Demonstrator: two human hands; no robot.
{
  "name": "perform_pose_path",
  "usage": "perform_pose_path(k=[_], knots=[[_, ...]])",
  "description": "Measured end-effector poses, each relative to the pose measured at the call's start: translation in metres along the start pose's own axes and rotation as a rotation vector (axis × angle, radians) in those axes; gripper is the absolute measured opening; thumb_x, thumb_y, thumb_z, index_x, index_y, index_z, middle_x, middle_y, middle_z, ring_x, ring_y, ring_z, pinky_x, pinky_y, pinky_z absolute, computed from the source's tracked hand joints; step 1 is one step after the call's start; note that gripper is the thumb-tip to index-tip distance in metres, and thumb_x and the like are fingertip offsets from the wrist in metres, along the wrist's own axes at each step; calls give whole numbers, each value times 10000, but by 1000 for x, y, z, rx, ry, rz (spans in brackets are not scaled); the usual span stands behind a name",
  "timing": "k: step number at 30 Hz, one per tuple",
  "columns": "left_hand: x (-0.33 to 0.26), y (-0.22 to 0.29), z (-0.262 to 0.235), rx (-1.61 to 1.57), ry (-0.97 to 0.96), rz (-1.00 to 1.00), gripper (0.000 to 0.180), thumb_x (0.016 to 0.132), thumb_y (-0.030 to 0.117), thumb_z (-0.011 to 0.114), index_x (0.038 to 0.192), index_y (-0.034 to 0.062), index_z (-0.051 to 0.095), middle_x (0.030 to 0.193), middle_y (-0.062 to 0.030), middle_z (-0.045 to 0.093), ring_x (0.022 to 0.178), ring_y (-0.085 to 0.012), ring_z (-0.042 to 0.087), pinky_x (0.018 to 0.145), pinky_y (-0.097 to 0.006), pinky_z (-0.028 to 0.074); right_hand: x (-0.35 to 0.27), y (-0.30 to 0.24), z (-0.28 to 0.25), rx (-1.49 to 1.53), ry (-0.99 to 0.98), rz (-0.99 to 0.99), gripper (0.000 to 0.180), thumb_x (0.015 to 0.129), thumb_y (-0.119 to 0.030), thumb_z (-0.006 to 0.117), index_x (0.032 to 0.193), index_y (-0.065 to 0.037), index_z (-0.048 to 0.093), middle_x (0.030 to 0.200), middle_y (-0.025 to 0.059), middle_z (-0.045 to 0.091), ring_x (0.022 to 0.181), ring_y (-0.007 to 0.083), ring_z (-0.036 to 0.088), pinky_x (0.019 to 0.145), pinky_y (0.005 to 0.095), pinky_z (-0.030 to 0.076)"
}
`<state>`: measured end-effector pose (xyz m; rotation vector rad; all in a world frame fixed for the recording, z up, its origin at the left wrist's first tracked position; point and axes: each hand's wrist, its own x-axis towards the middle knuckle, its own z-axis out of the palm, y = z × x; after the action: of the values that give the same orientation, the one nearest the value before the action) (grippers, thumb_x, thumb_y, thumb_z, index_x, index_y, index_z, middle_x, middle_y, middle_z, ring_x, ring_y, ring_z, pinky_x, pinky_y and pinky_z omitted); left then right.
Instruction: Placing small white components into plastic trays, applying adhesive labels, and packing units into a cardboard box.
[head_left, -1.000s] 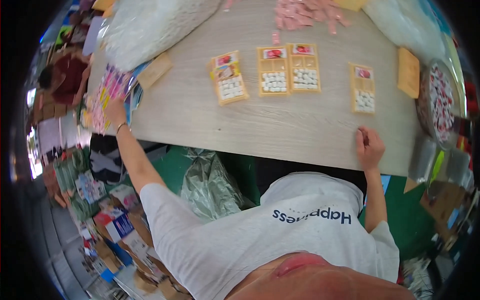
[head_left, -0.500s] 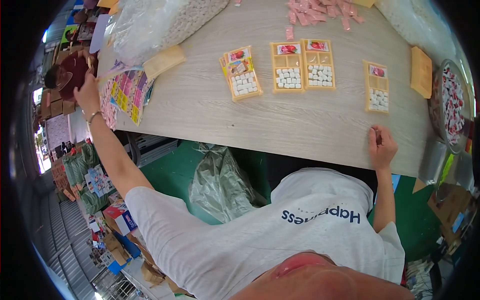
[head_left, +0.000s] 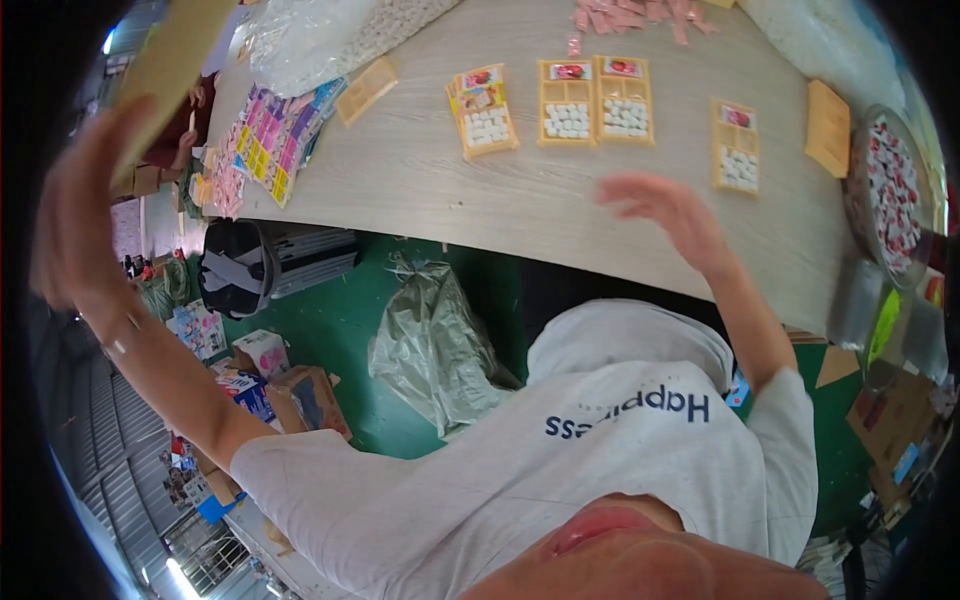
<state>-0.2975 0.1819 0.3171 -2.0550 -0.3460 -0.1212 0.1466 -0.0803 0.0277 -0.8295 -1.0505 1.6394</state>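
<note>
At the upper left my left hand is raised and smeared by motion, its fingers closed round a long pale yellow piece that looks like a plastic tray. My right hand hovers over the table's near edge, fingers stretched out and holding nothing. Closest to it is a yellow compartment tray with white marshmallow-like pieces and a pink sachet. Two similar filled trays stand side by side farther back. Another filled tray, with a printed card in it, lies left of them.
Pink sachets lie at the back. A bag of white pieces stands back left, near printed sheets and an unfilled tray. At right are another yellow tray and a bowl of wrapped sweets. A co-worker's arm shows far left.
My left hand has come up and back from the table's left side with the yellow piece. My right hand has moved left and its fingers have opened. The view has shifted slightly.
</note>
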Motion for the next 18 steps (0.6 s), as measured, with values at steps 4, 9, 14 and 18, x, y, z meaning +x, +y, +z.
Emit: perform_pose_path(k=[4,9,14,18], knots=[[62,158,-189,-136,315,362,251,784,81,560,958,128,734,770,14,505,622,-120,557,721,-261,450,70,-39,23,1027,-688,-113,981,924,-798,239,1471,-6,431,1424,201,528,1339,342,496,1065,480,412],[38,254,-197,-460,363,412,209,753,119,609,929,97,720,785,-2,464,647,-126,541,620,-249,441,5,-78,4,336,-130,-88,638,950,-465,582,1383,-1,523,1313,153,618,1132,277,645,907,429,550],[36,313,-210,-1086,-157,-326,334,782,285,780,1009,59,686,921,-64,646,774,-232,654,678,-342,521,-76,-84,-33,-236,5,-290,560,847,39,694,1380,6,524,1271,117,649,1200,242,605,990,378,497],[54,351,-140,-1328,-36,-1213,460,885,168,733,1285,12,567,1246,-138,637,1114,-249,618,949,-390,493,-105,-109,-62,-371,-276,-645,530,825,13,736,1329,30,575,1314,139,632,1209,255,600,1011,398,467]])
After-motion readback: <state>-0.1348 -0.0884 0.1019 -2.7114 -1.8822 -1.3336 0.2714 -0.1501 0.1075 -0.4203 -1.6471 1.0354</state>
